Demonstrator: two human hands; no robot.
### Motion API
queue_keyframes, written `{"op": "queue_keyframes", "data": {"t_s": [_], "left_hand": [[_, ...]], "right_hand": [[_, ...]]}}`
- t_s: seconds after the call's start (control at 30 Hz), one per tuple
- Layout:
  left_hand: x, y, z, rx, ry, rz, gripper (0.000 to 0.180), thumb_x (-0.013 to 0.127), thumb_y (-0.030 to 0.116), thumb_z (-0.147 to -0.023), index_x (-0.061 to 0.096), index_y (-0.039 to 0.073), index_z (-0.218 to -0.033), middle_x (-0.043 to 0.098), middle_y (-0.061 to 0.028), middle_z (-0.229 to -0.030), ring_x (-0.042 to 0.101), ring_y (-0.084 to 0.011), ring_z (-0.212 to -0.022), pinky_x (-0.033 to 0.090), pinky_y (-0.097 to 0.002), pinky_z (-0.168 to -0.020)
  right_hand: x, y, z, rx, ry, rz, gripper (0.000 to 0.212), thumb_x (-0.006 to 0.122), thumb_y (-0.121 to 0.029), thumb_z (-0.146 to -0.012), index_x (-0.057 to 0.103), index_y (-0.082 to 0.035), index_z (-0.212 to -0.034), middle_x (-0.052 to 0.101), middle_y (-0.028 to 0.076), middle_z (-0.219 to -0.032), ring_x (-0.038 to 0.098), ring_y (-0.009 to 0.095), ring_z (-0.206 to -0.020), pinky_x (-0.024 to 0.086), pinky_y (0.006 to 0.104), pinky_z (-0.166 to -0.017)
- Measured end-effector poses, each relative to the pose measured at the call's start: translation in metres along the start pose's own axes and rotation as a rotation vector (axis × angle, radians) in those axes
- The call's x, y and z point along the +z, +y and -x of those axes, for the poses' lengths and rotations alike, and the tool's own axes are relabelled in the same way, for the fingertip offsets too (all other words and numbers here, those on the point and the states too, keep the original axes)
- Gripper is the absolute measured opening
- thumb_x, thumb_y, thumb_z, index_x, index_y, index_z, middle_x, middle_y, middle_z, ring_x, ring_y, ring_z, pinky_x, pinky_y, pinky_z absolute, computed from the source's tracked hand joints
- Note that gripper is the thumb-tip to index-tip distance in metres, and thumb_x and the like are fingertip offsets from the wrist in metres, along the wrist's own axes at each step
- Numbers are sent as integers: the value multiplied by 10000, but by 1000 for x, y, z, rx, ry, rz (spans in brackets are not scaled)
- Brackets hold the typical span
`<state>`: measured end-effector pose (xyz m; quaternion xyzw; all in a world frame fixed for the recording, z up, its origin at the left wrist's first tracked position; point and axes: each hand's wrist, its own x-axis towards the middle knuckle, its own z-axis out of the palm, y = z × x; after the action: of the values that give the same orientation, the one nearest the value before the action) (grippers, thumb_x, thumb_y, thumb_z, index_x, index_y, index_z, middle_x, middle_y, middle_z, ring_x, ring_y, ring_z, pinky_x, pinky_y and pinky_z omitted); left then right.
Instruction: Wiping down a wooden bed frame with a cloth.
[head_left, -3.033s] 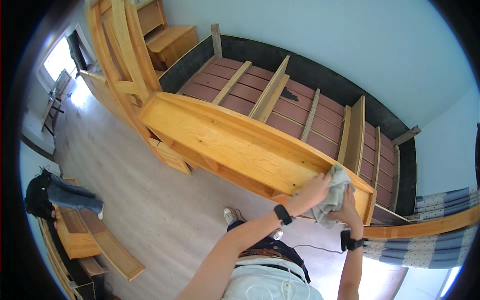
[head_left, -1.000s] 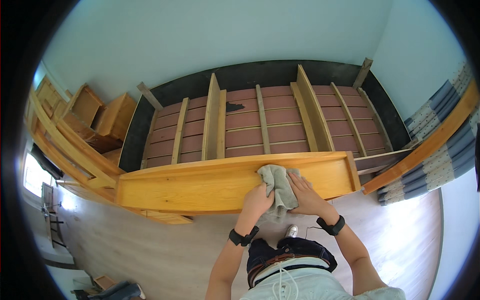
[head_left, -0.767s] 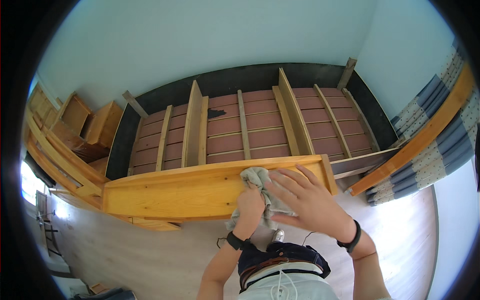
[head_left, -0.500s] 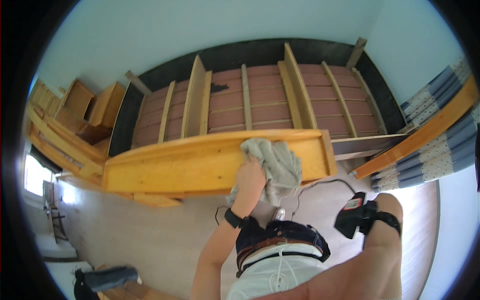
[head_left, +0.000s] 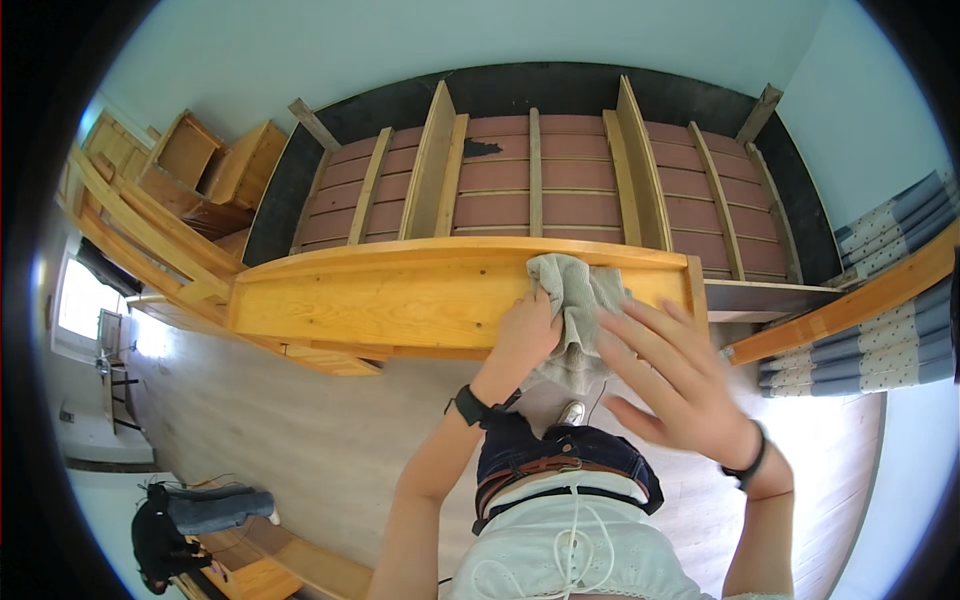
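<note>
A crumpled grey-green cloth (head_left: pixel 578 300) lies over the right part of a long varnished wooden panel (head_left: pixel 380 300) with raised edges, and part of it hangs past the near edge. My left hand (head_left: pixel 528 328) is closed on the cloth's left side, its fingertips partly hidden in the folds. Just to the right, my right hand (head_left: pixel 675 380) is open above the cloth's right edge, fingers spread and slightly blurred. Whether it touches the cloth I cannot tell. Each wrist wears a dark band.
Behind the panel stands a bed frame (head_left: pixel 535 180) with wooden slats and dividers. Wooden furniture (head_left: pixel 215 165) is at the far left. A wooden rail (head_left: pixel 850 300) leans by the checked curtain (head_left: pixel 890 345) at right. Another person (head_left: pixel 170 535) in black is at lower left.
My right hand has come in from the right side to the cloth, its fingers now spread. My left hand stays on the cloth. The view has shifted, so the bed frame sits farther right.
</note>
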<state>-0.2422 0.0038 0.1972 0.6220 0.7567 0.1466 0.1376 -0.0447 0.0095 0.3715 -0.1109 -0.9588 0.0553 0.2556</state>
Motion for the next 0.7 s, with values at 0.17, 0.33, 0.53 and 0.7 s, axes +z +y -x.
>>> {"op": "queue_keyframes", "data": {"t_s": [0.17, 0.33, 0.53, 0.7], "left_hand": [[-12, 2, 3, 81, -53, 169, 395, 544, 238, -788, 447, -68, -1017, 547, -251, -887, 527, -420, -834, 433, -453, -725], [-8, -23, 19, 25, 34, 254, 403, 570, 208, -775, 432, -72, -1029, 533, -269, -926, 517, -427, -844, 419, -457, -739], [-21, -52, 35, -29, 120, 405, 452, 562, 243, -801, 418, -77, -1086, 522, -268, -970, 498, -429, -893, 404, -452, -771], [-37, -101, 48, 14, 135, 510, 456, 492, 253, -855, 401, -71, -1163, 511, -247, -1048, 496, -390, -948, 390, -442, -806]], "right_hand": [[147, 52, 49, 453, -260, -24, 1001, 725, -436, -594, 211, -36, -1354, 190, 220, -1391, 165, 399, -1288, 171, 549, -1014], [177, 49, 33, 487, -325, 14, 1107, 749, -489, -512, 197, -38, -1359, 175, 220, -1397, 127, 406, -1298, 139, 562, -1017], [187, 50, 0, 410, -450, 32, 1130, 749, -506, -488, 198, -43, -1359, 189, 227, -1388, 131, 410, -1295, 149, 582, -1005], [206, 33, -32, 412, -458, 34, 1122, 734, -519, -500, 193, -50, -1363, 192, 238, -1382, 134, 421, -1290, 149, 583, -1004]]}}
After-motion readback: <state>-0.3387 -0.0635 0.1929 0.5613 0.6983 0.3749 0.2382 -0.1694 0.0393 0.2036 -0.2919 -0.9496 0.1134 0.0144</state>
